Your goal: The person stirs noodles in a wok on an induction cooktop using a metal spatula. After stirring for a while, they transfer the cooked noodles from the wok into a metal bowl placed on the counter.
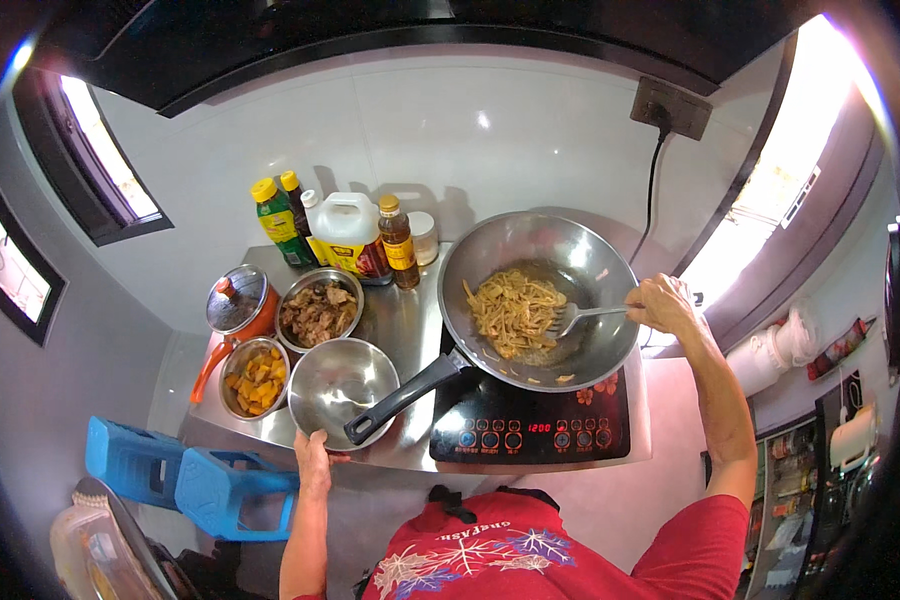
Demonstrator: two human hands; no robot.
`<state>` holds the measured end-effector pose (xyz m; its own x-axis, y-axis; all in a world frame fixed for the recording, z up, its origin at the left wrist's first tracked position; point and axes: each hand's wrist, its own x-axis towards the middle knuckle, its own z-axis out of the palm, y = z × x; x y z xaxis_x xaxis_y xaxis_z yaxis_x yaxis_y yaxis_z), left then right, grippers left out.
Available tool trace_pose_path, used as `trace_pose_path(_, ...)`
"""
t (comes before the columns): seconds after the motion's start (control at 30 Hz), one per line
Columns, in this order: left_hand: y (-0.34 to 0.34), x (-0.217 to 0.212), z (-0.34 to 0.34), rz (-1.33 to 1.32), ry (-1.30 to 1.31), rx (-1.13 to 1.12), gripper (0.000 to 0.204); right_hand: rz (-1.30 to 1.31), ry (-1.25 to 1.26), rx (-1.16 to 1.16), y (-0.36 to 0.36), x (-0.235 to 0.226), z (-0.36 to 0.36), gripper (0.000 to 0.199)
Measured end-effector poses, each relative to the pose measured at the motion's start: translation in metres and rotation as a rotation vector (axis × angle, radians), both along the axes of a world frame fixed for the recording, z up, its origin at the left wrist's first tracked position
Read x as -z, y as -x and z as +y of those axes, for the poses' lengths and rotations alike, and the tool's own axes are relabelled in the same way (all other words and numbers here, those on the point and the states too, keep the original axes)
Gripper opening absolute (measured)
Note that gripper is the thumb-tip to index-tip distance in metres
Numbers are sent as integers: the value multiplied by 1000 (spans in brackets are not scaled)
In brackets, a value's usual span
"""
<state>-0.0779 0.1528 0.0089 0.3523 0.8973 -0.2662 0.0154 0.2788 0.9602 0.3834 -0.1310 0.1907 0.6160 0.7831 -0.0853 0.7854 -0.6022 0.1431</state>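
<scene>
My right hand (663, 306) is closed round the handle of a slotted metal spatula (567, 319). The spatula's blade rests against pale shredded food (511, 312) in a deep grey wok (602, 255). This wok sits tilted on a black induction cooker (530, 425) with a lit red display. At the counter's front edge, my left hand (314, 462) grips the near rim of a steel mixing bowl (342, 375), which holds no food. Its thumb lies on the rim, and some fingers are hidden under the bowl. Over that bowl reaches the wok's black handle (410, 398).
Behind the bowl stand a bowl of browned meat (319, 313), a bowl of orange chunks (256, 380) and a lidded orange pot (243, 304). Several bottles line the wall, including a white jug (348, 232). Blue stools (232, 492) are at lower left. A black cord (653, 190) hangs from the outlet.
</scene>
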Motion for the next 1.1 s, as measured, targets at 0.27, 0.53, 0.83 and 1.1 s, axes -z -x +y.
trace_pose_path(0.27, 20, -38, 19, 178, -454, -49, 45, 32, -163, 20, 25, 23, 38, 19)
trace_pose_path(0.53, -9, -121, 30, -45, -158, 1, 46, 155, -291, 2, 21, 41, 39, 21)
trace_pose_path(0.83, -54, -171, 46, 30, -179, 173, 43, 284, -318, 33, 17, 36, 9, 24)
trace_pose_path(1.1, -102, -196, 57, 116, -299, 321, 35, 374, -432, 42, 11, -16, -26, 20)
